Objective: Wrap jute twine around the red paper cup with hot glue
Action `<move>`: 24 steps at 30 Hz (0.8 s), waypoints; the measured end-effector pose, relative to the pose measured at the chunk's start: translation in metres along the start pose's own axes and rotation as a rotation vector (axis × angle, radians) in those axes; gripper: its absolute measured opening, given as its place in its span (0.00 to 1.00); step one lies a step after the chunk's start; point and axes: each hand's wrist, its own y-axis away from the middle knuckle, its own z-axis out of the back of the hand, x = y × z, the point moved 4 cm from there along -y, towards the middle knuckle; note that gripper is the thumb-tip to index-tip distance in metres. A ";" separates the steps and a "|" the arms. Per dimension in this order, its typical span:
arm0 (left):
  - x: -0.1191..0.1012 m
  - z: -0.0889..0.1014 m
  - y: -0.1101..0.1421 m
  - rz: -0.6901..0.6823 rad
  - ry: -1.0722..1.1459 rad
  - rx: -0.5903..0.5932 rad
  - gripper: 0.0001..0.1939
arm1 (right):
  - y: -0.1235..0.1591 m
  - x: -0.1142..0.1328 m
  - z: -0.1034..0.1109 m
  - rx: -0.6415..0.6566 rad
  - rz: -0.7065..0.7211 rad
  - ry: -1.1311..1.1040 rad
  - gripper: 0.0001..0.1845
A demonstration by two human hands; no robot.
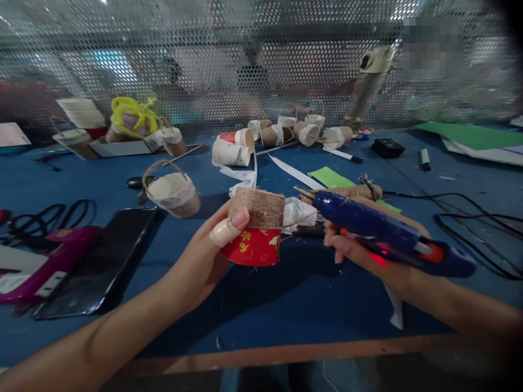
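My left hand (pixel 212 245) grips a red paper cup (pixel 255 251) with gold print, held upside down above the table. Brown twine (pixel 261 208) is wound around its upper half, while the lower part stays bare red. A bandage wraps my left thumb. In my right hand (pixel 359 250) is a blue hot glue gun (pixel 379 231), its metal nozzle pointing left toward the cup, apart from it, and a small red light glowing on its body. Behind the nozzle lies a roll of twine (pixel 347 191), with crumpled white lace (pixel 300 212) beside it.
A twine-covered cup basket (pixel 174 193) stands left of centre, several more at the back. A black phone (pixel 102 261) and magenta device (pixel 49 264) lie at left. Black cable (pixel 469 218) runs right. A bottle (pixel 368 87) leans near the perforated metal screen (pixel 204 65).
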 end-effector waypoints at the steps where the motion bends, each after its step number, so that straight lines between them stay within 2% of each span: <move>1: 0.000 0.000 0.001 -0.002 -0.011 -0.002 0.23 | -0.001 -0.006 -0.003 0.031 -0.089 -0.062 0.11; 3: 0.001 -0.001 0.003 -0.014 -0.034 0.013 0.26 | -0.002 -0.018 -0.006 -0.025 -0.223 -0.142 0.16; 5: 0.002 -0.001 0.004 -0.023 -0.050 0.028 0.26 | -0.003 -0.027 -0.009 -0.069 -0.293 -0.245 0.16; 6: 0.002 -0.001 0.005 -0.026 -0.049 0.036 0.26 | -0.005 -0.029 -0.008 -0.113 -0.276 -0.273 0.15; 9: -0.002 -0.004 0.007 -0.028 0.001 0.098 0.27 | -0.012 -0.028 -0.008 -0.115 -0.228 -0.195 0.15; 15: -0.015 -0.012 0.015 -0.033 0.167 0.306 0.29 | -0.028 -0.022 0.003 -0.189 -0.156 -0.067 0.10; 17: -0.014 -0.011 0.014 -0.012 0.163 0.272 0.29 | -0.031 -0.016 0.010 -0.237 -0.082 -0.023 0.11; 21: -0.006 -0.002 0.006 -0.029 0.085 0.071 0.19 | -0.026 0.000 0.031 -0.395 0.009 0.164 0.12; 24: 0.001 0.002 0.000 -0.012 0.051 0.049 0.18 | -0.019 0.011 0.037 -0.284 0.057 0.345 0.06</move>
